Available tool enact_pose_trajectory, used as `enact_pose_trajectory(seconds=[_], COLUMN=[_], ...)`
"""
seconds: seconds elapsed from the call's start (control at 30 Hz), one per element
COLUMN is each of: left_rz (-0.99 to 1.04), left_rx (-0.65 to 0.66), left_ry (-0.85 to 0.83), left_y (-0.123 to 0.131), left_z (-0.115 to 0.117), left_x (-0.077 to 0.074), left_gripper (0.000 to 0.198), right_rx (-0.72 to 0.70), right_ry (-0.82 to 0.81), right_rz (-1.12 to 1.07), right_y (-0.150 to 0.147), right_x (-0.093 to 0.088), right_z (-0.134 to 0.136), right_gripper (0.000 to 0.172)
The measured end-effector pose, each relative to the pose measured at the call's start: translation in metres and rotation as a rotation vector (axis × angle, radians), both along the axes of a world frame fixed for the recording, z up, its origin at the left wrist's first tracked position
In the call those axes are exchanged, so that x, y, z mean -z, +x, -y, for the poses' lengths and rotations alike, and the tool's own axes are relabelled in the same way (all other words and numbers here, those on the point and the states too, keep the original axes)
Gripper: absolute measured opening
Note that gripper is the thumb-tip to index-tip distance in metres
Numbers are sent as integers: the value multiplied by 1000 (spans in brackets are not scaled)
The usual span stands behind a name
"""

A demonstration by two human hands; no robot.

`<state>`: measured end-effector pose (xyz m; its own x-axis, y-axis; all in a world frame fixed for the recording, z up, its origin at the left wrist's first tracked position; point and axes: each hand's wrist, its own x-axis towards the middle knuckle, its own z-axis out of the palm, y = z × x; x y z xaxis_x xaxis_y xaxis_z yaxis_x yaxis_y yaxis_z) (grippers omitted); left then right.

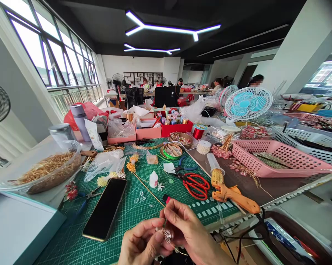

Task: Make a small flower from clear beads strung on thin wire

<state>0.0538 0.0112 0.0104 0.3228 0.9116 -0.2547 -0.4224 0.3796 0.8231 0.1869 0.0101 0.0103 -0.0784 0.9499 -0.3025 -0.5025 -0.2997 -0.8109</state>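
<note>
At the front edge of the green cutting mat (133, 213), my left hand (142, 241) pinches a small piece of clear, shiny petals or beads on thin wire (167, 235). My right hand (189, 228) meets it from the other side, thumb and fingers closed on the same piece's upper part. A thin wire tail curves out below. Fingers hide much of the piece, so its full shape cannot be made out. Just beyond the hands lie clear drops (140, 197), a white flower shape (161, 187) and a small white bottle (153, 179). Red-handled scissors (196, 186) rest to the right.
A black phone (105, 209) lies left of the hands, near blue-handled pliers (84, 202). An orange glue gun (232, 195) rests at right, before a pink basket (279, 156). A plastic tub of golden stems (44, 169) stands left. Boxes of spools (175, 127) fill the back.
</note>
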Motion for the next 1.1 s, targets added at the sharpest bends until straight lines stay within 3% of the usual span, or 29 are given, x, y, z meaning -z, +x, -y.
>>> enact_pose_trajectory(seconds=[0.1, 0.43, 0.73, 1.1], left_rz=[17, 114, 144, 189], left_rx=[6, 92, 51, 87], left_ry=[-88, -167, -170, -242], left_y=[1, 5, 7, 4], left_z=[0, 1, -1, 0], left_x=[-3, -3, 5, 22], left_gripper=[33, 30, 33, 31], right_rx=[99, 129, 215, 228], right_ry=[-15, -36, -5, -15], right_rz=[-81, -182, -121, -113], right_y=[1, -13, -13, -16], right_x=[-1, 6, 12, 19], right_z=[-2, -11, -11, -12], right_gripper=[39, 51, 45, 51])
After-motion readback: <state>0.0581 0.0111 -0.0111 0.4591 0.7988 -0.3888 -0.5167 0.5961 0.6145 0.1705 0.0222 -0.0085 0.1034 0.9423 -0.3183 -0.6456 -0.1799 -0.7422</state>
